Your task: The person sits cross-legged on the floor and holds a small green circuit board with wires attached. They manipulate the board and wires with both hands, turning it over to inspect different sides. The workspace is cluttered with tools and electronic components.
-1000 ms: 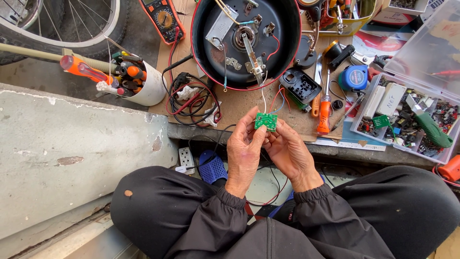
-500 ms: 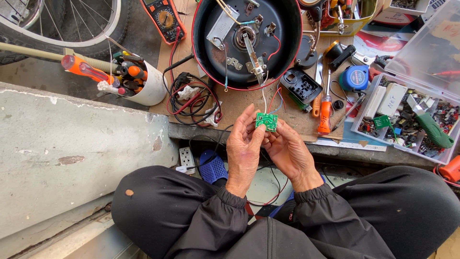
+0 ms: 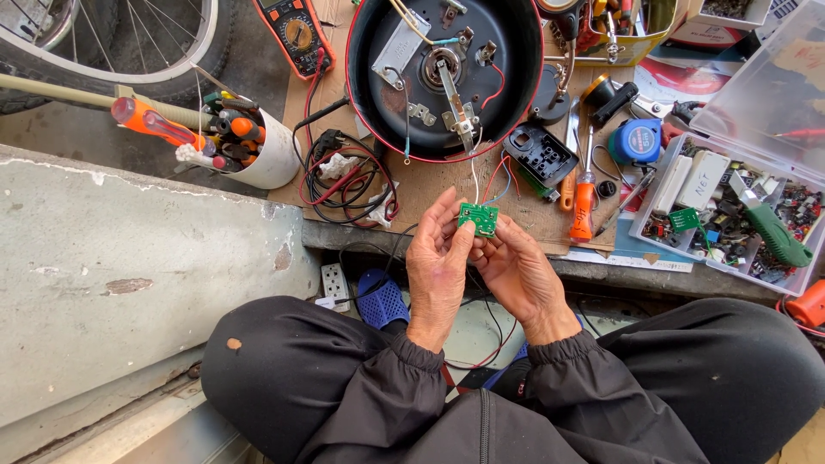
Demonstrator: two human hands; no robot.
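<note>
Brown cardboard covers the low work surface (image 3: 447, 185), which sits beside a grey concrete ledge (image 3: 129, 266), seen from the head camera looking down over the person's dark-trousered knees. Both hands pinch a small green square circuit board (image 3: 478, 219) between them just in front of the surface edge: the left hand (image 3: 438, 266) grips its near-left side with thumb and fingers closed on it, the right hand (image 3: 516, 275) closes on its lower right; the fingertips behind the board are hidden. Thin white, red and blue wires (image 3: 481, 172) run from the board up to a round black appliance shell with a red rim (image 3: 447, 73), whose top is cut off. A white plastic cup (image 3: 262, 159) holds orange-handled screwdrivers. A clear plastic compartment box (image 3: 730, 223) at right holds small mixed parts too tiny to tell, plus a green-handled tool. A bicycle wheel (image 3: 129, 43) is cropped at the upper left, beside an orange multimeter (image 3: 296, 34).
</note>
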